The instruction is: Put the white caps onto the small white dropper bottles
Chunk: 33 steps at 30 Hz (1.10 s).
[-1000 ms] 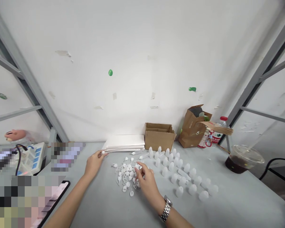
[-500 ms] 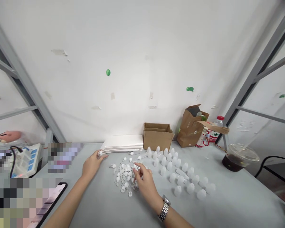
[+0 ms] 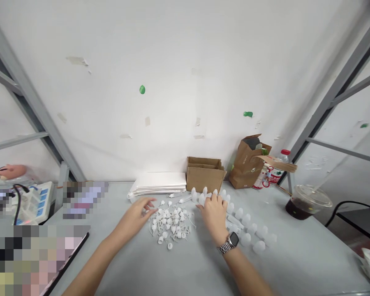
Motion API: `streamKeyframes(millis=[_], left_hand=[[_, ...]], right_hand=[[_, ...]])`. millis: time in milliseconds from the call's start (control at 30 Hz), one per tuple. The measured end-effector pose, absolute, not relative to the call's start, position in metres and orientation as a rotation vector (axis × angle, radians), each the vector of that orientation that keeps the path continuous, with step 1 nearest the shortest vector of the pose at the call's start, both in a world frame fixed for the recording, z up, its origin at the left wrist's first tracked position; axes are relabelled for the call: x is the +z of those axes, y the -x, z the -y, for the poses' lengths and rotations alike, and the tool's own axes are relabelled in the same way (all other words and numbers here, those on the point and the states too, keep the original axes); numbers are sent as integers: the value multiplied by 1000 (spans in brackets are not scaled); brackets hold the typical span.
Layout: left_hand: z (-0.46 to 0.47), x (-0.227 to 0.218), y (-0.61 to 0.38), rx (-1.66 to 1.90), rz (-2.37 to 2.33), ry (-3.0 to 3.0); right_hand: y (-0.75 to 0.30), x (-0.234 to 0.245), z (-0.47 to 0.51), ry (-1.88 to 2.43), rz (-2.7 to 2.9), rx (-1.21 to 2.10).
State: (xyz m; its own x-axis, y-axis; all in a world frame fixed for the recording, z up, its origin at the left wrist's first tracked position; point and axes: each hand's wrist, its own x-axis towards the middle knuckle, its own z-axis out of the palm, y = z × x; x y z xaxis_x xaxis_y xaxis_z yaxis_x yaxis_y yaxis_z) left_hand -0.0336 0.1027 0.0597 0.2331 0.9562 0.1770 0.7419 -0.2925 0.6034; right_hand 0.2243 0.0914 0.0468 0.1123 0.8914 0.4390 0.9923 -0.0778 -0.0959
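Observation:
My left hand [image 3: 141, 213] is open, thumb and fingers apart, at the left edge of a pile of small white plastic pieces [image 3: 172, 222] with thin tails. Nothing shows between its fingers. My right hand [image 3: 215, 213], wearing a watch [image 3: 230, 242], reaches over the rows of translucent white dome-shaped pieces [image 3: 246, 238]. Its thumb stretches left, away from the bent fingers, and the fingertips are partly hidden among the domes. I see no piece in it. Several clear tube-like pieces [image 3: 185, 200] lie behind the pile, each with a white end.
A stack of white sheets [image 3: 160, 183] and a cardboard box [image 3: 205, 179] stand by the wall. To their right are a paper bag [image 3: 245, 168], a red-capped bottle [image 3: 282, 158] and a lidded cup of dark drink [image 3: 305, 203]. A power strip [image 3: 40, 203] lies left.
My left hand has come off the corner of the white sheets and moved right, towards the pile. My right hand has left the pile and moved right, over the domes.

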Motion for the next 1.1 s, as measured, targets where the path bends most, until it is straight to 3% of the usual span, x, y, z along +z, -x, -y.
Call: streamKeyframes(millis=[133,533,1100], left_hand=[[-101,51,4,629,-1359,-2171],[-117,13,-23,716,-1493,-2221],[-113,21,-14,1023,-1411,-1944]], right_hand=[[-222,45,-92,2041,1888,-417],[-218,39,-94,1949,1972,-354],[-206,36,-99,1888,1974,-266]])
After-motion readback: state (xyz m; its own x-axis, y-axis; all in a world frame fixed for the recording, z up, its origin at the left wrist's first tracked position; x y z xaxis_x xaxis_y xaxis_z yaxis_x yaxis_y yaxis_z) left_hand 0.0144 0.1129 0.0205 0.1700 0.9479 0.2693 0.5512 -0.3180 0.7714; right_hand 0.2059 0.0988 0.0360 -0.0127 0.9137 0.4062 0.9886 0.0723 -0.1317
